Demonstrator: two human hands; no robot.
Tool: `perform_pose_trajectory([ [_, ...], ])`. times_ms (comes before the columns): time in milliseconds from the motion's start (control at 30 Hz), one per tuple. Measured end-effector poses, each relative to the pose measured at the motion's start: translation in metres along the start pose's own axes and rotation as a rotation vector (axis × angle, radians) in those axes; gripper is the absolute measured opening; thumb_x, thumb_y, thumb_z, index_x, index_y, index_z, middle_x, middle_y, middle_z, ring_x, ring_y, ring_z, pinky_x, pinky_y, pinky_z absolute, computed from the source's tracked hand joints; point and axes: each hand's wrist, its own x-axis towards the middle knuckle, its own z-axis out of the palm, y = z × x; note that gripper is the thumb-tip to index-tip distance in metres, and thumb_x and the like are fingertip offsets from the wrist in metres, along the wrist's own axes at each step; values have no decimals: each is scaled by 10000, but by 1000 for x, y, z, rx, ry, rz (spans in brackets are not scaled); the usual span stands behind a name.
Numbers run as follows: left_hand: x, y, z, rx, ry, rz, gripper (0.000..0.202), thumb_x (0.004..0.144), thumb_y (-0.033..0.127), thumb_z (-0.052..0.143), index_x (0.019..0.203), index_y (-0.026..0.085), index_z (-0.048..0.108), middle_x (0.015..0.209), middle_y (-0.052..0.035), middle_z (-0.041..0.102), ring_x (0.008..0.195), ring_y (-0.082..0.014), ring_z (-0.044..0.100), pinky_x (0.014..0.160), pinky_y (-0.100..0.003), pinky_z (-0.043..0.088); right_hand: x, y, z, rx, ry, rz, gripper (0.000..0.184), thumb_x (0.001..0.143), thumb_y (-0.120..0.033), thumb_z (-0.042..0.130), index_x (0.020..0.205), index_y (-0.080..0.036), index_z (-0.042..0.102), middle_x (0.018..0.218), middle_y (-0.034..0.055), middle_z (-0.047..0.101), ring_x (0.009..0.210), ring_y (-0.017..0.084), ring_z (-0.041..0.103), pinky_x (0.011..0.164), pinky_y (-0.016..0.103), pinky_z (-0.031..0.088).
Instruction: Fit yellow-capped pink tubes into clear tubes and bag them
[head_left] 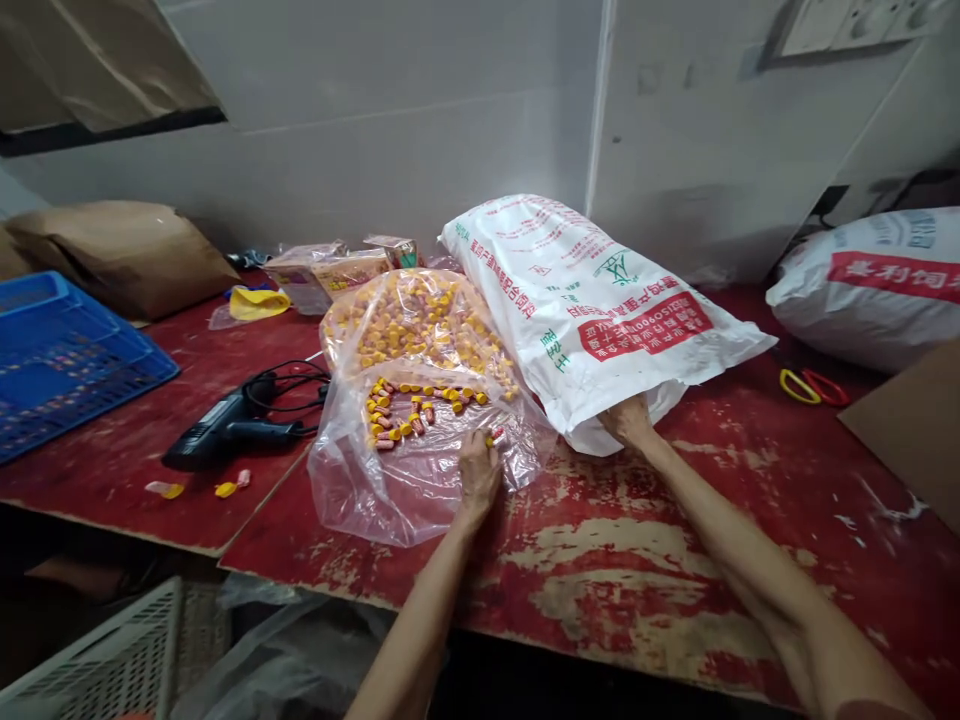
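Observation:
My left hand (478, 470) is closed on a small yellow-capped pink piece (495, 438), just above the mouth of a clear plastic bag (390, 505). Inside that bag lies a heap of the same yellow-capped pieces (420, 320), with several strewn toward its opening. My right hand (628, 420) reaches into the mouth of a white woven sack (559, 300) printed in red and green. The sack hides its fingers, so I cannot see what they hold. The sack lies against the right side of the clear bag.
A dark heat gun (225, 430) with its cord lies left of the bag, near several loose capped pieces (226, 489). Beyond are a blue crate (82, 360) and small boxes (330, 272). Scissors (814, 387) and another white sack (874, 290) are on the right of the worn red table (600, 560).

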Motion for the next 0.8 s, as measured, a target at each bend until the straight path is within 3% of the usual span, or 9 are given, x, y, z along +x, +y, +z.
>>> perform_pose_trajectory([
  [100,-18,1,-13,-72,53,-91,182,716,103,514,875,179,559,842,-46,549,808,-195,536,772,-332,433,-27,6,-7,57,-4,102,234,802,-275,537,974,-143,627,1028,144,615,1019,283,513,889,442,376],
  [233,-45,12,-22,-224,66,-225,135,733,247,579,848,177,570,810,-20,549,729,-151,541,689,-279,439,-68,1,-21,550,48,247,274,773,-316,509,996,-185,601,1004,93,592,902,219,540,752,340,438],
  [333,-69,33,-25,-640,-33,-435,277,685,350,675,890,184,591,808,6,578,650,-102,533,601,-221,420,-100,-15,-32,925,-33,317,344,766,-370,538,1055,-191,594,947,52,600,765,166,546,635,276,437],
  [400,-85,51,-25,-902,-126,-561,365,630,357,744,920,184,603,792,20,584,603,-75,513,564,-199,403,-120,-27,-39,1011,-114,336,363,763,-386,570,1072,-201,613,894,31,606,725,148,529,619,260,425],
  [567,-117,80,-26,-1093,-263,-651,370,589,291,795,884,178,601,729,35,578,587,-74,545,572,-208,445,-153,-48,-48,1133,-238,371,351,754,-397,640,1050,-209,631,873,24,606,728,136,524,629,254,438],
  [700,-133,84,-26,-1143,-279,-735,343,578,273,802,840,169,608,747,33,591,599,-75,562,586,-213,468,-162,-58,-46,1403,-78,506,320,739,-371,669,994,-224,545,907,18,619,755,139,572,682,284,497],
  [800,-143,85,-22,-1148,-273,-729,334,579,259,798,843,161,619,761,29,599,595,-71,560,598,-215,470,-166,-69,-43,1420,-8,529,324,711,-336,695,956,-227,514,927,18,621,789,140,592,729,294,515],
])
